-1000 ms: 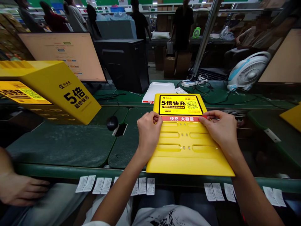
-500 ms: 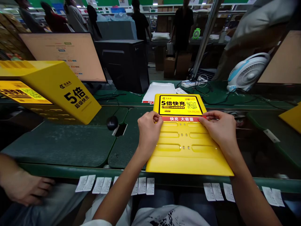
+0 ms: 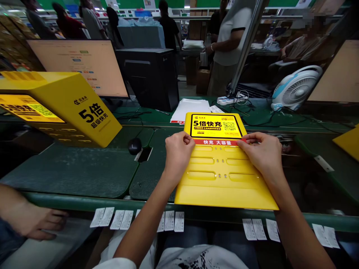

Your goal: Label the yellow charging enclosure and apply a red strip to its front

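A flat yellow plastic panel with several slot recesses lies on the green mat in front of me. A black-and-yellow printed label covers its far end. Just below that label runs a narrow red sticker strip with white characters. My left hand pinches the strip's left end, fingers closed. At the strip's right end my right hand pinches it the same way. Both hands rest on the panel.
A yellow cabinet stands at the left, with a monitor and black computer case behind. A white fan sits at the right. Small white labels hang along the front edge. Another person's hand rests lower left.
My hands stay at the two ends of the red strip. In the background a person in a light shirt has moved leftward behind the metal post.
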Demonstrator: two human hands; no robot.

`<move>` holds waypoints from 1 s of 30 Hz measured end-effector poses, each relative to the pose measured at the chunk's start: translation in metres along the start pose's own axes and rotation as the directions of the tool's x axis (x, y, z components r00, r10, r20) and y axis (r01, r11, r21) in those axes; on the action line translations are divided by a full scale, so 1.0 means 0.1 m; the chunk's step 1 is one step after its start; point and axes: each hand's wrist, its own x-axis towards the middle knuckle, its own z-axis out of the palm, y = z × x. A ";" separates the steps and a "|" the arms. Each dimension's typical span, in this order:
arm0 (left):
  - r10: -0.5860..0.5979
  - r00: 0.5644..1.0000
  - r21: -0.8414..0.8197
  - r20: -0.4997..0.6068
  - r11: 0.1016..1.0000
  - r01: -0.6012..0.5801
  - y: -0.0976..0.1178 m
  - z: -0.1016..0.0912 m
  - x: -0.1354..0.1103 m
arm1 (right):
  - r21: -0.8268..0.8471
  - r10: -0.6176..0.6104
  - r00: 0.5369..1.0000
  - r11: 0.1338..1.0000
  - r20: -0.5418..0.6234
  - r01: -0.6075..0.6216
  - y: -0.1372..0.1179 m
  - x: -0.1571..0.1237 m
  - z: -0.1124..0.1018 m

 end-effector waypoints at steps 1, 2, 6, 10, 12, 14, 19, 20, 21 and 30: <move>0.003 1.000 0.005 0.001 1.000 -0.003 0.00 0.00 0.02 | -0.004 -0.001 1.000 1.000 0.002 0.001 0.00 0.00 0.00; 0.006 1.000 0.015 0.005 1.000 -0.006 -0.01 0.00 0.03 | -0.009 -0.001 1.000 1.000 0.005 0.001 -0.01 0.00 0.00; -0.019 0.998 0.083 0.058 0.996 0.014 -0.01 -0.02 0.09 | -0.024 0.003 1.000 1.000 0.008 -0.003 -0.02 0.01 -0.01; -0.045 0.995 0.108 0.093 0.993 0.035 0.02 -0.05 0.12 | -0.031 0.012 1.000 0.999 0.010 -0.012 -0.04 0.02 -0.02; -0.052 0.993 0.118 0.108 0.992 0.039 0.03 -0.07 0.12 | -0.032 0.019 1.000 0.999 0.012 -0.019 -0.04 0.02 -0.02; -0.060 0.991 0.129 0.121 0.991 0.044 0.04 -0.08 0.13 | -0.035 0.026 1.000 0.999 0.014 -0.026 -0.04 0.02 -0.02; -0.078 0.989 0.156 0.125 0.986 0.058 0.05 -0.09 0.14 | -0.049 0.028 1.000 0.998 0.015 -0.027 -0.03 0.02 -0.02; -0.080 0.989 0.160 0.125 0.985 0.059 0.05 -0.08 0.14 | -0.051 0.025 1.000 0.998 0.015 -0.024 -0.03 0.02 -0.02; -0.081 0.989 0.164 0.124 0.985 0.060 0.05 -0.08 0.14 | -0.053 0.023 1.000 0.998 0.014 -0.022 -0.04 0.01 -0.02; -0.091 0.988 0.214 0.125 0.975 0.063 0.08 -0.07 0.13 | -0.085 -0.009 1.000 0.996 0.014 0.010 -0.03 0.02 0.00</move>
